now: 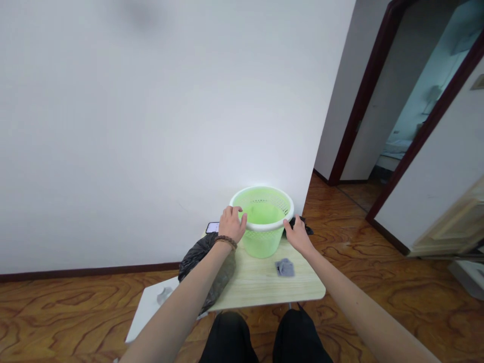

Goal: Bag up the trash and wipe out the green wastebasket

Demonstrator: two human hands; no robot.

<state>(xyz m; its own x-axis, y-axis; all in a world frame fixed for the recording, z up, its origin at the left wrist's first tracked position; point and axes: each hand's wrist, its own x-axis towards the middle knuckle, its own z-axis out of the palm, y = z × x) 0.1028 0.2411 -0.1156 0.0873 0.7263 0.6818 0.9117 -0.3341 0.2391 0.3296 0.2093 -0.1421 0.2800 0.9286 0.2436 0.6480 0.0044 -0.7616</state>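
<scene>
A light-green plastic basket [260, 244] with a white rim and perforated sides stands upright on a small wood-patterned table. My left hand [232, 224], with a brown bracelet at the wrist, grips its rim on the left, thumb toward the inside. On the right side, my right hand [297, 234] holds the rim with the thumb at its front; the other fingers are partly hidden. A crumpled grey cloth [285, 267] lies on the tabletop in front of the basket. Beneath my left forearm sits a black plastic bag [223, 282].
The table [260, 292] stands against a white wall [151, 126]. A phone [212, 227] lies behind the bag, and a black item [308, 229] shows behind my right hand. Lower left is a white surface [145, 307] with a pale crumpled piece [164, 294]. A doorway opens at right.
</scene>
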